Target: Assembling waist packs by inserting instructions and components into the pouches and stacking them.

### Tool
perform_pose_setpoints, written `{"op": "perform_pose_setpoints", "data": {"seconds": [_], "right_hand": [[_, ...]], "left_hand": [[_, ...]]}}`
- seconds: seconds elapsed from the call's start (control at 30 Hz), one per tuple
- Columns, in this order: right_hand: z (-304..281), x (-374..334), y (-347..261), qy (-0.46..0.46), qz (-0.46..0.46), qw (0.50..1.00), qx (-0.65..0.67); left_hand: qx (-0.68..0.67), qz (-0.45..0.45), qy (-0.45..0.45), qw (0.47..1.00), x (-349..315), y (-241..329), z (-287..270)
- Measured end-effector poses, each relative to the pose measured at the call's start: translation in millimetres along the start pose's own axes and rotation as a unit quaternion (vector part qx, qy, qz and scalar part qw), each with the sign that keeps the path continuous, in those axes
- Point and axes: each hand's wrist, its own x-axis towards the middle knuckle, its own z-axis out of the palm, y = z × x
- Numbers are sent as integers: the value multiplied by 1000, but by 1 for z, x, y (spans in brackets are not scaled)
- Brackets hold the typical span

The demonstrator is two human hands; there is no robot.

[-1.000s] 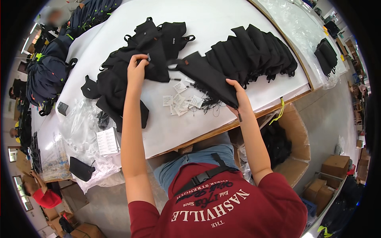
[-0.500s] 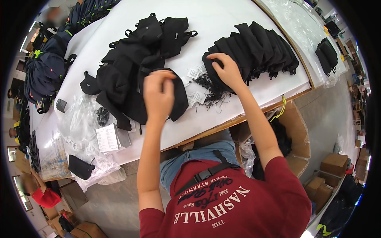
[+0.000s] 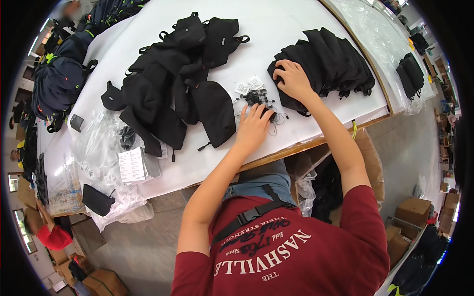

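Note:
My left hand lies over a small heap of black tag strings, its fingers spread and touching them. White tags lie at the heap's far side. My right hand bends its fingers over the left end of a row of black fabric pouches, gripping the nearest one. Left of my left hand, a black pouch with a dangling zip pull lies flat at the near edge of a loose pile of similar black pouches.
Clear plastic bags and a stack of white printed cards lie at the table's left. A small black pouch rests on plastic near the edge. Dark blue bags are heaped far left. An open cardboard box stands below the table's right edge.
My left hand has left the black pouch at the loose pile and moved right onto the tag strings. My right hand stays at the row's left end.

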Motion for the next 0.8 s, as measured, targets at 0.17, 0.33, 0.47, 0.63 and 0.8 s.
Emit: {"op": "perform_pose_setpoints", "data": {"seconds": [0.17,0.33,0.47,0.63,0.8], "right_hand": [[-10,-7,19,-12,-1,1000,2],[-10,-6,32,10,-18,999,32],[-10,-9,48,10,-12,1000,12],[-15,-13,67,9,-4,1000,8],[-20,-12,74,-16,20,999,19]], "left_hand": [[10,-20,-17,1000,2,-8,-16],[30,-31,-11,999,2,-19,-33],[38,-23,-3,999,1,-26,-38],[43,-34,-5,998,-3,-27,-44],[18,-60,-13,998,-3,-25,-47]]}}
